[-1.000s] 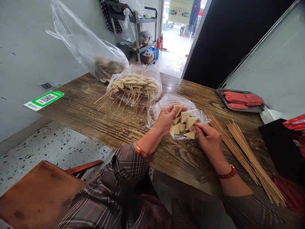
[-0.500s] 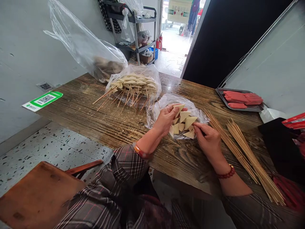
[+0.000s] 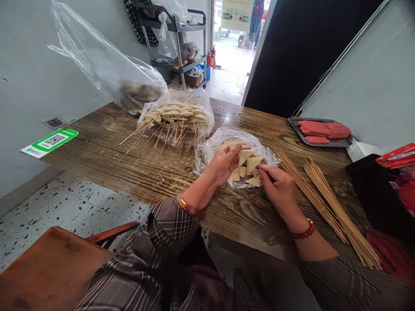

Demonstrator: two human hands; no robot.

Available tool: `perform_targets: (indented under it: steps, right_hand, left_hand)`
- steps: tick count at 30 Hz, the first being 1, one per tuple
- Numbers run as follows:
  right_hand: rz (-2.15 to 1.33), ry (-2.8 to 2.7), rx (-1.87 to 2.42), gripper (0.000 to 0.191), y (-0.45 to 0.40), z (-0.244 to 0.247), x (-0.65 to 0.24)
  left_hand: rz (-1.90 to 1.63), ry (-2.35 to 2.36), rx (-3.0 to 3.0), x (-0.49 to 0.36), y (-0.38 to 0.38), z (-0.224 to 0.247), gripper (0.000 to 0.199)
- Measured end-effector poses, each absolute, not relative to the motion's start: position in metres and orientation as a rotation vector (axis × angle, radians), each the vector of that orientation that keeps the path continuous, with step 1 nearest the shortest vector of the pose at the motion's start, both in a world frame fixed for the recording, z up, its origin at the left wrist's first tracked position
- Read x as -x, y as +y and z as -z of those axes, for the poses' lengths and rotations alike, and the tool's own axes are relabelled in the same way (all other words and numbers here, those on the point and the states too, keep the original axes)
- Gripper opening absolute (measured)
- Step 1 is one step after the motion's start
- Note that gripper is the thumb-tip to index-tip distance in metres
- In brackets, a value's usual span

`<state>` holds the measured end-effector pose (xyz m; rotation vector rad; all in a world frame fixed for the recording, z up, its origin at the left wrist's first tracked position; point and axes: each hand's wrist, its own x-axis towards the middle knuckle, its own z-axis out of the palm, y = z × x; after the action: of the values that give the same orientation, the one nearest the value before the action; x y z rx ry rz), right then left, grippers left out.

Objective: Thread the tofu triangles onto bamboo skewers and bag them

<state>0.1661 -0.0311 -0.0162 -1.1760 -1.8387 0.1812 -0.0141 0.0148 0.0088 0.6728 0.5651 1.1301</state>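
Observation:
My left hand [image 3: 225, 163] is closed, thumb and fingers pinching a pale triangular tofu slice, partly hidden by the fingers. Lower right, my right hand [image 3: 279, 183] pinches the end of a thin skewer, mostly hidden behind its fingertips and the slices. Two triangular tofu slices [image 3: 254, 164] sit in a row between my hands, apparently on that skewer. Beneath them lies an open clear plastic bag [image 3: 223, 134] with more cut slices in it. Farther back, a heap of skewered tofu slices [image 3: 177, 113] rests on another plastic bag, sticks pointing toward me.
Two bundles of bamboo skewers [image 3: 340, 211] lie right of my right hand. A dark tray [image 3: 293, 125] with red packets stands at the back right. A tall clear bag [image 3: 106, 65] and a green QR card [image 3: 50, 141] are left on the wooden table [image 3: 129, 177]. A chair [image 3: 55, 263] stands lower left.
The view has shifted slightly to the right. My left fingers have moved a little along the row of slices, covering more of the leftmost one. The right hand keeps its pinch.

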Motion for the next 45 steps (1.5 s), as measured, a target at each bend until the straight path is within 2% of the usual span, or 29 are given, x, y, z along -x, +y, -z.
perform_targets:
  steps: [10, 45]
  right_hand:
    - [-0.295, -1.863, 1.209, 0.021, -0.0316, 0.0137, -0.1691]
    - [-0.222, -1.865, 1.195, 0.021, -0.0328, 0.0110, -0.1673]
  left_hand:
    - [-1.159, 0.511, -0.627, 0.0174, 0.0149, -0.0107, 0.013]
    - [-1.150, 0.540, -0.667, 0.0104, 0.0108, -0.0119, 0.014]
